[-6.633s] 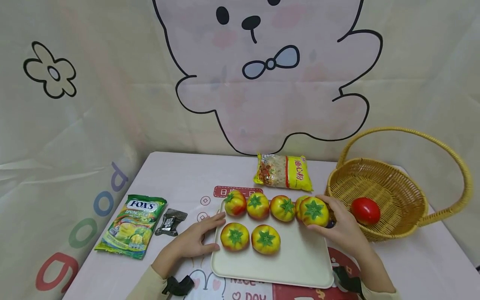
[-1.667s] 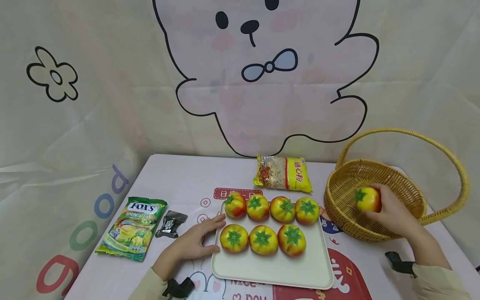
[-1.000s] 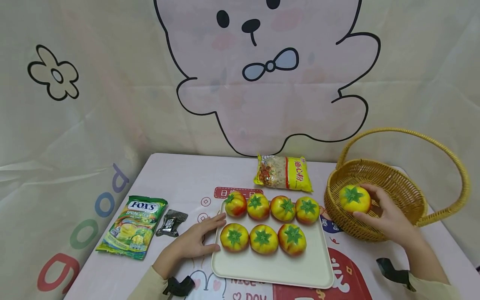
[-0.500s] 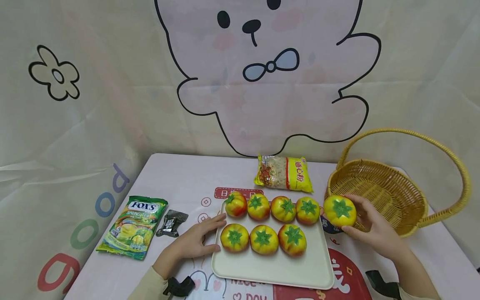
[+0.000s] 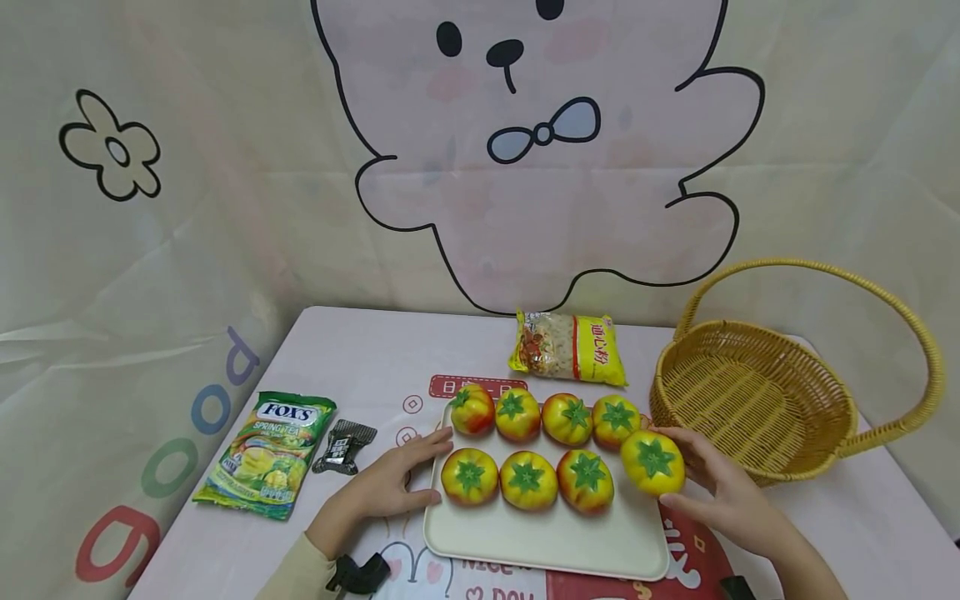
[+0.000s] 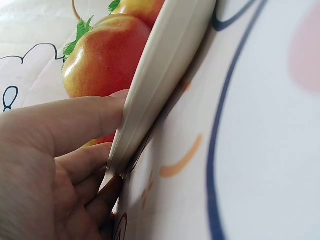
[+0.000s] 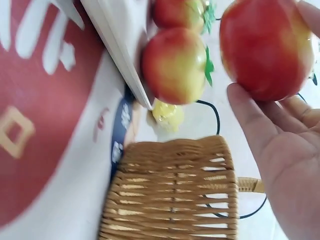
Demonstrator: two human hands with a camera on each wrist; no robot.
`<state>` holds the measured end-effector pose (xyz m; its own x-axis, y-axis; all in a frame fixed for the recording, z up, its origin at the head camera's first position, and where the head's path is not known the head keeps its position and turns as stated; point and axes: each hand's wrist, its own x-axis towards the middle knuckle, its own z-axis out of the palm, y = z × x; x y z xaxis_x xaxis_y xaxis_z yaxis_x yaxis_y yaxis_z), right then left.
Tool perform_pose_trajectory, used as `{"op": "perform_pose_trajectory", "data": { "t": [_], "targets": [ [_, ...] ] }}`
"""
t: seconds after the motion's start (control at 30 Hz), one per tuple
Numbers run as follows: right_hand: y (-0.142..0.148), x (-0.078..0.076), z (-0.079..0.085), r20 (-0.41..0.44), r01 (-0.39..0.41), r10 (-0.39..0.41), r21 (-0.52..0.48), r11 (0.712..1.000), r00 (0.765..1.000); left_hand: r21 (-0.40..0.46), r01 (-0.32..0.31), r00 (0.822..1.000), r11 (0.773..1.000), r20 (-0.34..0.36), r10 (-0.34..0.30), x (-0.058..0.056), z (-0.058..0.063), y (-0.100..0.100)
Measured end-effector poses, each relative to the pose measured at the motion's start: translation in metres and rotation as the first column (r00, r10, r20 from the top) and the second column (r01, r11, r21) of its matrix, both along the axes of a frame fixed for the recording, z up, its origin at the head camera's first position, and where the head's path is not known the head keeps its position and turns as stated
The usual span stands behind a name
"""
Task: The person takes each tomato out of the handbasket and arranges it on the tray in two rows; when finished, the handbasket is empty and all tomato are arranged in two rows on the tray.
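My right hand [image 5: 723,492] holds a red-and-yellow toy tomato [image 5: 652,463] with a green leafy top, above the right edge of the cream tray [image 5: 540,546]. In the right wrist view, that tomato [image 7: 267,47] sits between the thumb and fingers, apart from the tomatoes on the tray. Two rows of similar tomatoes [image 5: 527,479] stand on the tray, four-leafed tops mostly upward; the one at the back left [image 5: 472,410] is tilted. My left hand [image 5: 386,483] rests its fairly straight fingers against the tray's left rim [image 6: 155,65].
A wicker basket [image 5: 750,458] with a tall handle stands right of the tray. Behind the tray lies a yellow food packet [image 5: 567,347]. On the left lie a green FOX'S candy bag [image 5: 266,456] and a small black wrapped sweet [image 5: 345,447].
My right hand has brought a tomato from the basket leftward to the tray's right edge. Earlier, another tomato was set in the front row. The left hand has stayed at the rim.
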<state>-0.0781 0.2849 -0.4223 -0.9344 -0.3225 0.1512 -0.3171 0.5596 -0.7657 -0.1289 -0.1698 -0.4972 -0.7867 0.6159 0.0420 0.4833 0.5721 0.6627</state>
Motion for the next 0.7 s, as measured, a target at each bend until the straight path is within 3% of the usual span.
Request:
{"op": "perform_pose_trajectory", "data": {
  "t": [0.27,0.47,0.7],
  "targets": [
    [-0.002,0.002,-0.015,0.14,0.007,-0.016,0.065,0.998,0.99,-0.005,0.009,1.0,1.0,-0.01,-0.009,-0.001,0.0,0.0],
    [-0.005,-0.001,-0.021,0.275,-0.03,0.024,0.018,0.999,0.961,-0.005,0.017,1.0,1.0,-0.021,-0.018,-0.001,0.001,0.0],
    [-0.006,-0.002,-0.025,0.268,-0.073,0.059,0.044,0.996,0.962,0.0,0.011,1.0,1.0,-0.01,-0.011,-0.001,0.0,0.0]
  ]
}}
